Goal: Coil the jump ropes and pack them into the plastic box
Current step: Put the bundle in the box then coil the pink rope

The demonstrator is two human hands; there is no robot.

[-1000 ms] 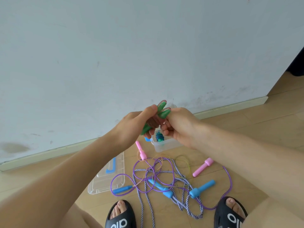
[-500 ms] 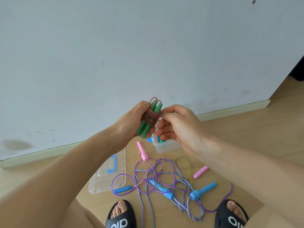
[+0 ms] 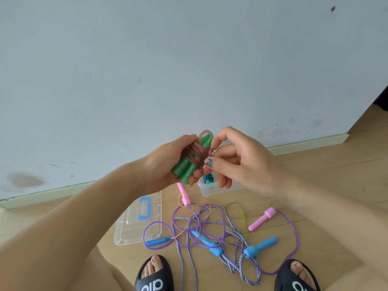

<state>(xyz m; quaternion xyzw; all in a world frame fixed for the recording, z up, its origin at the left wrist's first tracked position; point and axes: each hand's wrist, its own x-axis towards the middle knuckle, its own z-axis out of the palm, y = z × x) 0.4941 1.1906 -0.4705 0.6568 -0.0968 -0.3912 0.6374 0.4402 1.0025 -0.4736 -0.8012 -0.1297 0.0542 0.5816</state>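
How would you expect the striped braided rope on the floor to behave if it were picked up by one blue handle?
The striped rope would probably hang limp, since it lies in loose curves. It will likely drag the purple cord along, because the two cross in a tangle. Its blue handle looks rigid and easy to grip.

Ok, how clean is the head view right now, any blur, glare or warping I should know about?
Head view: even soft daylight, no glare; wide-angle bends the baseboard; left hand with the green-handled rope is fairly sharp, right hand fingertips slightly smeared.
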